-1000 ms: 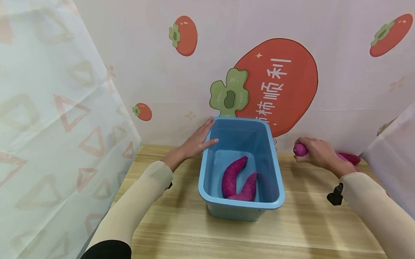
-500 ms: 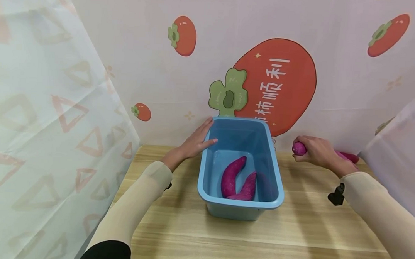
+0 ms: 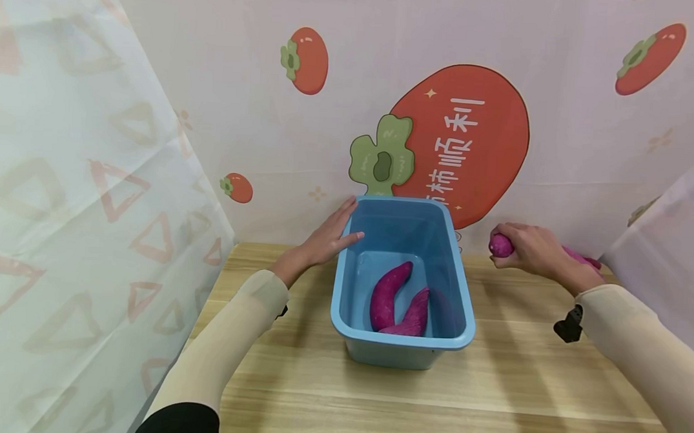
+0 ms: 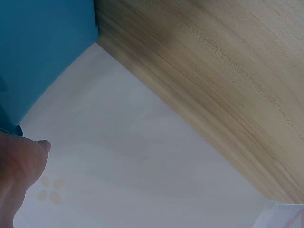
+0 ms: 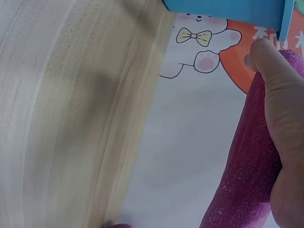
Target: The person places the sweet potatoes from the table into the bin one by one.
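My right hand grips a long purple sweet potato to the right of the blue plastic bin. One rounded end pokes out past the thumb side, and the other shows behind the wrist. My left hand rests on the bin's left rim near the far corner, fingers straight and thumb reaching over the inside. Two more sweet potatoes lie in the bin: a curved one and a shorter one touching it near the front wall. In the left wrist view, only part of the left hand shows beside the bin.
Another sweet potato lies at the table's back right, mostly hidden behind the right forearm. The wooden table meets a printed backdrop at the back, with draped sheets on the left and right.
The right hand and its sweet potato have risen slightly, and the right forearm has shifted a little to the right, covering more of the sweet potato behind it. The left hand stays on the rim.
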`<state>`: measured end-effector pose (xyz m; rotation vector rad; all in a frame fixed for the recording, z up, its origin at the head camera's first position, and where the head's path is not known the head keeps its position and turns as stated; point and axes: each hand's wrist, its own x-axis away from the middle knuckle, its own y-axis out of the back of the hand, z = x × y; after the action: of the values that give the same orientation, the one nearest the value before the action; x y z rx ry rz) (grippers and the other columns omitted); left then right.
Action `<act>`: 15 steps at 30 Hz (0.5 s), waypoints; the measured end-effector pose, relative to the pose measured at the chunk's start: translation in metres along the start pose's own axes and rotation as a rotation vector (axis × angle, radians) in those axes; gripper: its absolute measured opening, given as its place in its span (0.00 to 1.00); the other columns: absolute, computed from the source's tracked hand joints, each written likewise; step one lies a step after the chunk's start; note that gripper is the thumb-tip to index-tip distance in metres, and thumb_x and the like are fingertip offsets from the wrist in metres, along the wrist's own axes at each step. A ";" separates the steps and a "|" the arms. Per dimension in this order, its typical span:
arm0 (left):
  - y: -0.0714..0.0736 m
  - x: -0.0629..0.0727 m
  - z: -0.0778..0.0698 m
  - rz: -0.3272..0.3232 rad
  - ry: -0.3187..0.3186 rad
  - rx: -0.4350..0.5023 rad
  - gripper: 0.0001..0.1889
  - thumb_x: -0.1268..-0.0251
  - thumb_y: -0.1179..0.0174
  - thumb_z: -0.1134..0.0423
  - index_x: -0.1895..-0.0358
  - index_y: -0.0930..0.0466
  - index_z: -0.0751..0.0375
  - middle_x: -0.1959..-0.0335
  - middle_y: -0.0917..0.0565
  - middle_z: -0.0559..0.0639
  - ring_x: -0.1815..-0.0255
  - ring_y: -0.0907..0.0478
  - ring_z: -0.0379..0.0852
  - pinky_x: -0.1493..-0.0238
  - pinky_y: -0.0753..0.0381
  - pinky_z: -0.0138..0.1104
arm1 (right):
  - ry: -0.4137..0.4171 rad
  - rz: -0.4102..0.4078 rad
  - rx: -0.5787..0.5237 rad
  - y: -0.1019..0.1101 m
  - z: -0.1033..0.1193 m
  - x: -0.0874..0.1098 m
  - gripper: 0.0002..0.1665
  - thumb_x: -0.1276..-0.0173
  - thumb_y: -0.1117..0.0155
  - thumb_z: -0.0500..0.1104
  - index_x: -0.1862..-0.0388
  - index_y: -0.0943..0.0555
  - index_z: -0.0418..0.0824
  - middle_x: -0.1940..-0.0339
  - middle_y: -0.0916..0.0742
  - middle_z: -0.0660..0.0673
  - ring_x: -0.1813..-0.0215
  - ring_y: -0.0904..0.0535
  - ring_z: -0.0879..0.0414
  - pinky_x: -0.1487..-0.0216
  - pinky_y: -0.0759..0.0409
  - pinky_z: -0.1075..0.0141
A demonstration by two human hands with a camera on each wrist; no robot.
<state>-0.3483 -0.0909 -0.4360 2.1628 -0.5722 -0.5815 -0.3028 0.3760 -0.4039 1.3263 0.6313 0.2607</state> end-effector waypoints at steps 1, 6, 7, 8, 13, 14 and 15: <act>0.000 0.000 0.000 0.000 0.001 0.000 0.46 0.22 0.55 0.40 0.12 0.61 0.61 0.10 0.63 0.51 0.10 0.63 0.51 0.15 0.56 0.56 | 0.001 0.000 0.001 0.001 0.001 0.000 0.26 0.48 0.14 0.48 0.55 0.17 0.41 0.66 0.13 0.47 0.66 0.20 0.53 0.67 0.19 0.56; 0.001 0.001 -0.002 0.004 0.000 0.000 0.46 0.22 0.55 0.41 0.12 0.62 0.61 0.10 0.63 0.51 0.10 0.63 0.51 0.15 0.56 0.57 | 0.021 -0.012 0.001 0.003 0.002 -0.002 0.25 0.48 0.14 0.48 0.55 0.16 0.41 0.65 0.13 0.48 0.66 0.20 0.54 0.67 0.18 0.57; 0.002 0.001 -0.003 0.005 0.000 0.003 0.46 0.22 0.55 0.41 0.12 0.62 0.61 0.10 0.63 0.51 0.10 0.63 0.52 0.15 0.56 0.57 | 0.027 -0.018 0.001 0.003 0.003 -0.002 0.25 0.48 0.14 0.48 0.55 0.16 0.41 0.65 0.13 0.48 0.67 0.20 0.54 0.67 0.18 0.57; 0.002 0.001 -0.003 0.005 -0.001 0.005 0.46 0.22 0.55 0.41 0.12 0.62 0.61 0.10 0.63 0.51 0.10 0.63 0.52 0.15 0.56 0.57 | 0.032 -0.022 0.000 0.004 0.003 -0.002 0.25 0.48 0.14 0.48 0.55 0.16 0.41 0.65 0.13 0.48 0.67 0.20 0.54 0.68 0.18 0.57; 0.002 0.002 -0.004 0.004 0.001 0.014 0.46 0.22 0.55 0.41 0.12 0.61 0.62 0.10 0.63 0.52 0.10 0.63 0.53 0.16 0.55 0.59 | 0.042 -0.033 -0.004 0.008 0.007 -0.004 0.26 0.49 0.14 0.48 0.55 0.16 0.41 0.65 0.13 0.47 0.66 0.19 0.54 0.67 0.17 0.56; 0.002 0.002 -0.004 0.004 0.002 0.015 0.46 0.22 0.54 0.41 0.12 0.61 0.61 0.10 0.63 0.52 0.10 0.63 0.53 0.16 0.55 0.59 | 0.043 -0.032 -0.007 0.008 0.008 -0.005 0.27 0.49 0.13 0.48 0.55 0.16 0.41 0.65 0.12 0.47 0.66 0.18 0.54 0.67 0.16 0.56; 0.002 0.002 -0.004 0.005 0.006 0.016 0.46 0.22 0.55 0.41 0.12 0.61 0.61 0.10 0.63 0.52 0.10 0.63 0.53 0.16 0.55 0.59 | 0.042 -0.030 -0.009 0.009 0.008 -0.005 0.27 0.50 0.13 0.47 0.54 0.16 0.41 0.64 0.12 0.47 0.65 0.18 0.53 0.66 0.16 0.56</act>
<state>-0.3449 -0.0908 -0.4323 2.1769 -0.5812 -0.5692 -0.3005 0.3687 -0.3929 1.3043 0.6846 0.2670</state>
